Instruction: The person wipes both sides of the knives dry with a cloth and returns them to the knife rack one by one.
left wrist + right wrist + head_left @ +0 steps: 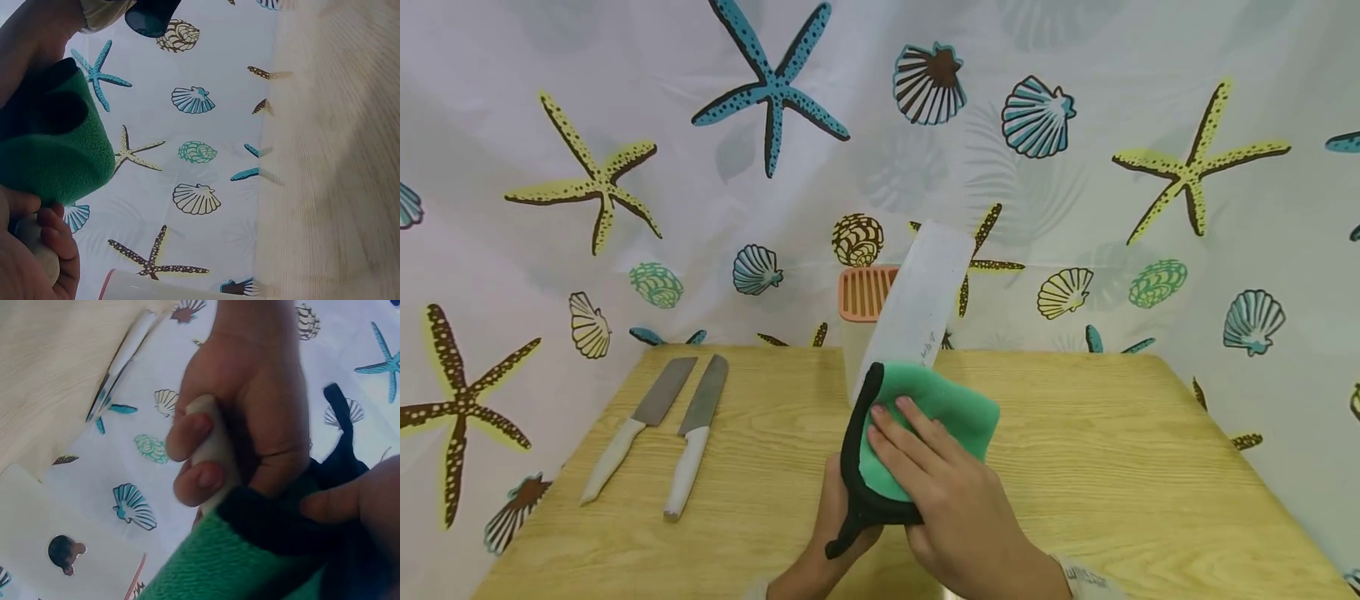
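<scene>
A broad-bladed cleaver (925,287) points upward and away in the head view. My left hand (838,512) grips its pale handle (215,450), fingers curled round it in the right wrist view. A green cloth (955,400) with black edging and a loop covers the lower blade. My right hand (955,500) holds that cloth against the blade, fingers laid over the top and the thumb (340,497) on the other side. The blade part under the cloth is hidden.
Two white-handled knives, one (643,421) left of the other (698,433), lie on the wooden table (1112,467). Behind the cleaver stands a white knife holder with an orange slotted top (859,292). A curtain (880,167) with starfish and shells hangs round the table.
</scene>
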`<control>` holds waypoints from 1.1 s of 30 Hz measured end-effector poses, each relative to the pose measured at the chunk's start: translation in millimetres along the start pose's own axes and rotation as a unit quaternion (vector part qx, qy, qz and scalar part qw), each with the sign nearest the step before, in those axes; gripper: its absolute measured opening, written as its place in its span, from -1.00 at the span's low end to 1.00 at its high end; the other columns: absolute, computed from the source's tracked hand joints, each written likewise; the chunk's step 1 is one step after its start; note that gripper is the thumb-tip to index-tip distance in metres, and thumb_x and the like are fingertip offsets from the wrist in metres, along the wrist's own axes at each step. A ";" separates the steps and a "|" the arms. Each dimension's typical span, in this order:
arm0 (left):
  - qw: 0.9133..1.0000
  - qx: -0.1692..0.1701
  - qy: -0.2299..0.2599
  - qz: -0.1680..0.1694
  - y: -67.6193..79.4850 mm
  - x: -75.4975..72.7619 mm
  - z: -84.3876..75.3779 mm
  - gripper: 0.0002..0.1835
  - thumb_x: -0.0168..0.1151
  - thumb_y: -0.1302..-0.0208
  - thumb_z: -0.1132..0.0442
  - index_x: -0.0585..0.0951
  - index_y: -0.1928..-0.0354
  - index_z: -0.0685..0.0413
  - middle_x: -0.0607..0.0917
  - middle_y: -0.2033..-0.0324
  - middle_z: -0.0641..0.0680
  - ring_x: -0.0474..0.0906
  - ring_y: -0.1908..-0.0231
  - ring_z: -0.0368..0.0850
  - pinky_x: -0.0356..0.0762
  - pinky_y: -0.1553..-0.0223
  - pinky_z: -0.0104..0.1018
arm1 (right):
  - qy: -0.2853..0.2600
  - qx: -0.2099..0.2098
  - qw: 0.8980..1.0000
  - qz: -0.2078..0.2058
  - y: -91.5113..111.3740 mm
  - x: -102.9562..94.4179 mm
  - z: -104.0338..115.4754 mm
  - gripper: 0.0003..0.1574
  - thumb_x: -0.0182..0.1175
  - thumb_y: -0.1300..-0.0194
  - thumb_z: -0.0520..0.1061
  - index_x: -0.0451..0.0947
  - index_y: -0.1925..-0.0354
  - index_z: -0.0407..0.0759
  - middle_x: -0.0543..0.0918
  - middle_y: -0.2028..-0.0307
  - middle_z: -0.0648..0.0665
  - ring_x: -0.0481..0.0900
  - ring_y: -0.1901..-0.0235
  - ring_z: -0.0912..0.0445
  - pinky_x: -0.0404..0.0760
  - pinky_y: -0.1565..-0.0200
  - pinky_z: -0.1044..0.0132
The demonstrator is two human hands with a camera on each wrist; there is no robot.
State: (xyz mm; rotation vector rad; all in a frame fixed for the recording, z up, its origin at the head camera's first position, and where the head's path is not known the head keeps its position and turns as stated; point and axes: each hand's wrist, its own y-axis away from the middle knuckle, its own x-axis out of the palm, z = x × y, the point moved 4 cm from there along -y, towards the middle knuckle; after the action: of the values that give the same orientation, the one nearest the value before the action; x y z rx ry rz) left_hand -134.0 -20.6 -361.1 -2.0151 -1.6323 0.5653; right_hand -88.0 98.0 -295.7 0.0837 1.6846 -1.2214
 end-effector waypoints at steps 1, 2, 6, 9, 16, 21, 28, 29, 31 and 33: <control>1.000 0.004 -0.012 -0.007 0.3 1.4 -0.8 -0.93 0.07 -0.38 0.52 0.51 0.15 0.35 0.68 0.29 0.02 0.55 0.21 -0.49 0.61 0.18 -0.47 | 0.001 0.005 1.000 -0.007 -0.5 0.9 -0.7 0.04 0.08 0.29 -0.50 0.53 -0.28 -0.07 0.55 -0.33 0.02 0.46 -0.37 0.00 0.64 -0.16 0.00; 1.000 0.003 -0.005 -0.013 0.8 2.7 -1.2 -0.90 0.07 -0.37 0.54 0.51 0.13 0.36 0.69 0.28 0.13 0.56 0.19 -0.48 0.62 0.16 -0.46 | 0.001 0.008 1.000 -0.013 -1.2 2.0 -1.5 0.03 0.07 0.29 -0.50 0.53 -0.28 -0.07 0.55 -0.32 0.02 0.47 -0.37 0.00 0.65 -0.15 -0.02; 0.996 0.024 -0.073 -0.039 1.5 7.9 -3.3 -0.88 0.11 -0.30 0.60 0.53 0.23 0.31 0.68 0.40 0.22 0.55 0.30 -0.44 0.62 0.29 -0.41 | -0.001 0.016 1.000 -0.026 -5.0 5.4 -6.5 0.07 0.04 0.33 -0.52 0.53 -0.27 -0.08 0.56 -0.32 -0.01 0.47 -0.36 -0.02 0.65 -0.14 -0.03; 0.992 -0.002 -0.117 -0.053 1.8 11.4 -1.6 -0.84 0.16 -0.26 0.58 0.54 0.38 0.21 0.63 0.55 0.10 0.47 0.46 -0.43 0.56 0.43 -0.41 | -0.001 0.026 0.999 -0.032 -9.9 6.2 -12.3 0.06 0.06 0.33 -0.53 0.54 -0.27 -0.10 0.55 -0.33 -0.03 0.46 -0.37 -0.04 0.67 -0.12 0.03; 0.991 -0.064 -0.103 -0.051 9.0 17.0 3.8 -0.84 0.21 -0.35 0.43 0.67 0.12 0.10 0.75 0.35 0.10 0.63 0.36 -0.31 0.65 0.31 -0.38 | -0.005 0.059 0.997 -0.044 -23.5 -4.7 -27.2 -0.08 0.17 0.16 -0.49 0.55 -0.26 -0.12 0.55 -0.32 -0.06 0.44 -0.39 -0.06 0.75 0.05 0.10; 0.987 0.012 -0.151 -0.057 10.7 18.9 3.6 -0.84 0.22 -0.34 0.42 0.68 0.10 0.15 0.77 0.37 0.10 0.60 0.43 -0.35 0.63 0.39 -0.42 | -0.020 0.109 0.993 -0.026 -34.4 -15.4 -43.6 -0.06 0.06 0.11 -0.48 0.50 -0.32 -0.06 0.50 -0.37 -0.01 0.36 -0.44 -0.03 0.44 0.64 0.40; 0.981 0.029 -0.186 -0.049 16.4 23.1 1.7 -0.87 0.26 -0.30 0.42 0.68 0.14 0.19 0.76 0.39 0.06 0.58 0.45 -0.38 0.61 0.42 -0.46 | -0.040 0.177 0.983 -0.003 -48.7 -32.9 -73.0 -0.08 -0.05 -0.04 -0.44 0.40 -0.39 -0.04 0.41 -0.43 -0.02 0.26 -0.50 -0.02 0.24 0.65 0.33; 0.981 0.025 -0.187 -0.046 17.2 23.7 1.2 -0.86 0.25 -0.31 0.41 0.68 0.12 0.19 0.76 0.39 0.05 0.60 0.44 -0.36 0.61 0.41 -0.46 | -0.042 0.182 0.982 -0.006 -50.6 -35.9 -77.0 -0.09 -0.07 -0.05 -0.44 0.39 -0.40 -0.05 0.41 -0.43 -0.03 0.25 -0.50 -0.03 0.37 0.61 0.28; 0.982 0.011 -0.183 -0.039 18.5 24.7 0.4 -0.84 0.25 -0.32 0.40 0.68 0.08 0.20 0.76 0.37 0.05 0.63 0.44 -0.32 0.63 0.40 -0.46 | -0.045 0.192 0.980 -0.013 -53.5 -40.9 -84.3 -0.09 -0.09 -0.07 -0.45 0.38 -0.41 -0.06 0.39 -0.44 -0.04 0.24 -0.51 -0.04 0.51 0.49 0.16; 0.982 0.003 -0.184 -0.035 20.0 25.3 -0.5 -0.82 0.26 -0.31 0.40 0.68 0.07 0.20 0.76 0.37 0.04 0.65 0.43 -0.30 0.64 0.39 -0.46 | -0.043 0.196 0.979 -0.023 -55.1 -43.5 -89.3 -0.09 -0.11 -0.07 -0.45 0.37 -0.41 -0.08 0.38 -0.45 -0.06 0.22 -0.51 -0.05 0.52 0.41 0.11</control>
State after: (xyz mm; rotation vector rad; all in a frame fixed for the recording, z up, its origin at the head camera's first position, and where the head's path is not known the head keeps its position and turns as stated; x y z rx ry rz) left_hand -113.0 0.7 -373.2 -1.9231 -1.8985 0.9592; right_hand -157.5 157.7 -228.5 0.2309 1.3594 -1.5574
